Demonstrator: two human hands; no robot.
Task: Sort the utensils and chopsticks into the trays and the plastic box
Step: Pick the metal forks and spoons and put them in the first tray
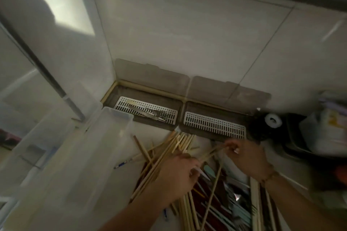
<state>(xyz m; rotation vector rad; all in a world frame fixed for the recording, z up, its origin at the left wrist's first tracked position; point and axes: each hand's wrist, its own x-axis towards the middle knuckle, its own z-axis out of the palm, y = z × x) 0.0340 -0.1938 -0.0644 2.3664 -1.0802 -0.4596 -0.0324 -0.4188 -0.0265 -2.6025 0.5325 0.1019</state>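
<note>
A heap of pale wooden chopsticks (180,142) lies on the counter in front of two grey trays. My left hand (176,174) grips a bundle of these chopsticks from above. My right hand (246,157) pinches the far ends of a few thin chopsticks (212,153) that run back toward my left hand. The left tray (142,97) has a white slotted insert with a few metal utensils (150,113) on it. The right tray (214,108) shows only its white slotted insert. A clear plastic box (78,155) stands at the left, open on top.
More mixed utensils (225,202), teal, dark and metal, lie in a pile near the bottom edge. A blue pen (122,164) lies beside the box. A dark roll (266,124) and bags (326,129) crowd the right. Tiled walls close in behind and on the left.
</note>
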